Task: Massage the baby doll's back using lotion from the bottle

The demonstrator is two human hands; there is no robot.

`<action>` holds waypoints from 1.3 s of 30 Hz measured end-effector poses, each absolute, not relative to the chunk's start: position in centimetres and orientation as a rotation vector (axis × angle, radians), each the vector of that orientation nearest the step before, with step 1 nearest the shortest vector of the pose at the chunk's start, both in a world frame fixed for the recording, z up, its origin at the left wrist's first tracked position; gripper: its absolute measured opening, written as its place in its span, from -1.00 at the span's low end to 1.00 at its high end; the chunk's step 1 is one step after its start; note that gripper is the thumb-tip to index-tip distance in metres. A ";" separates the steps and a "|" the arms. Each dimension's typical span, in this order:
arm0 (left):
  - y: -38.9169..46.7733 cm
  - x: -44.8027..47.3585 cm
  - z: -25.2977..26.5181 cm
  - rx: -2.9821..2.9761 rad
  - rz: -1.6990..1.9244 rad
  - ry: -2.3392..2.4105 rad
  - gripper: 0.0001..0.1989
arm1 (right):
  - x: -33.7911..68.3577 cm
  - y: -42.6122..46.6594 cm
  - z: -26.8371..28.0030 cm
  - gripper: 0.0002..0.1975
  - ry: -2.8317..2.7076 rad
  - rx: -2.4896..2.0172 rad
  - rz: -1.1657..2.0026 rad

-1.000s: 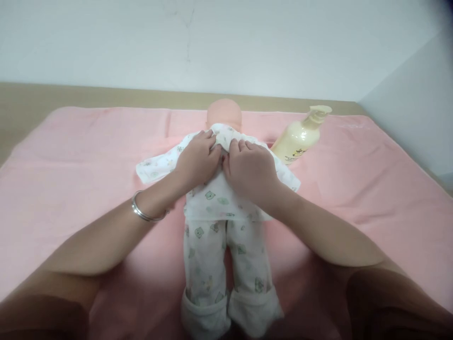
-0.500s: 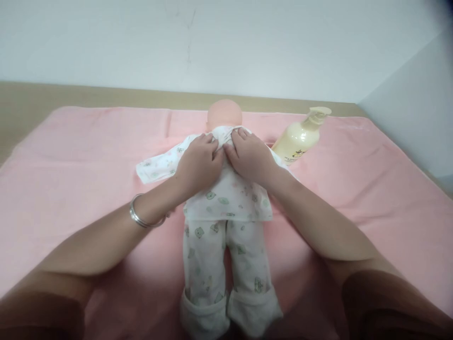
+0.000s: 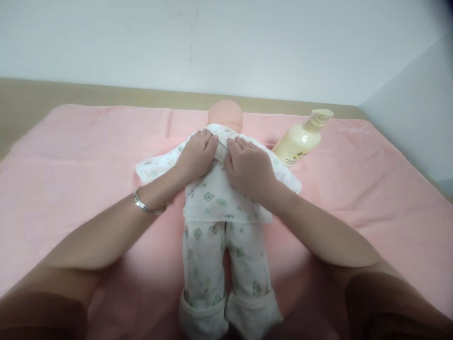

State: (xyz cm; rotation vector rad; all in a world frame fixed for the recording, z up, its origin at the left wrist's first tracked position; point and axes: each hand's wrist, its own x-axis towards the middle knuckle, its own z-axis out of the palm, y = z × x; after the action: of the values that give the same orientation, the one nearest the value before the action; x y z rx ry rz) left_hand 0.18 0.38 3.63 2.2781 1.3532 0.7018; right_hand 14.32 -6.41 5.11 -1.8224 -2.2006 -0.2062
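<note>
A baby doll (image 3: 225, 112) lies stretched out with its head away from me; no facial features show. It wears a white printed shirt (image 3: 221, 208) and matching trousers (image 3: 204, 250) with rolled-up cuffs. My left hand (image 3: 198, 155) rests flat on the shirt's upper left, fingers extended toward the collar. On the upper right, my right hand (image 3: 250, 166) lies palm down, fingers stretched out on the fabric. A narrow strip of shirt shows between the two hands. Both palms are hidden from view.
A pale yellow pump bottle (image 3: 297, 144) is to the right of the doll, beside its sleeve. Under everything spreads a pink cloth (image 3: 106, 137) over a wooden surface (image 3: 28, 97). A white wall (image 3: 123, 42) stands behind, with another wall on the right.
My hands have moved slightly apart and lie flatter; the fingers were bunched at the collar before. The bunched fabric at the neck now looks smoother.
</note>
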 end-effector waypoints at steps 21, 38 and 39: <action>-1.2 0.5 2.6 2.225 0.806 1.301 -0.43 | 13.8 -7.3 4.5 -0.46 -2.253 -1.860 -0.239; -0.3 0.3 1.3 2.234 0.958 1.287 -0.47 | 15.6 -4.0 4.2 -0.40 -2.076 -1.762 0.195; -0.3 0.3 1.3 2.233 0.959 1.286 -0.47 | 15.6 -4.3 4.6 -0.40 -2.045 -1.766 0.209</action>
State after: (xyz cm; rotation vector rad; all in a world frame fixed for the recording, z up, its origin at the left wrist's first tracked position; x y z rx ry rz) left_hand 0.29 -0.28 1.30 2.2330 1.2861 0.9589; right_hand 15.57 -4.31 4.62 -1.7662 -2.0455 0.2090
